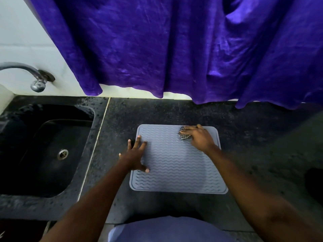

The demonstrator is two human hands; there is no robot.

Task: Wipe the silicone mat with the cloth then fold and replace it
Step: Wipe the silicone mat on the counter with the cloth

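Grey-blue wavy-ridged rectangular silicone mat point(174, 168) lies flat mid-counter on dark speckled stone counter point(244, 137), near front edge. Left hand point(134, 156) flat, fingers spread wide, pressing mat's left edge. Right hand point(201, 137) at mat's far right corner, fingers curved over bunched black-and-white checked cloth point(184, 137), holding it against mat. Black sink point(35, 154) at left end; metal tap point(26, 70) and purple curtain point(174, 49) beyond.

Grey wavy-ribbed silicone mat point(176, 165) lies flat on the counter — checkered cloth point(183, 135) bunched near its far-right corner.
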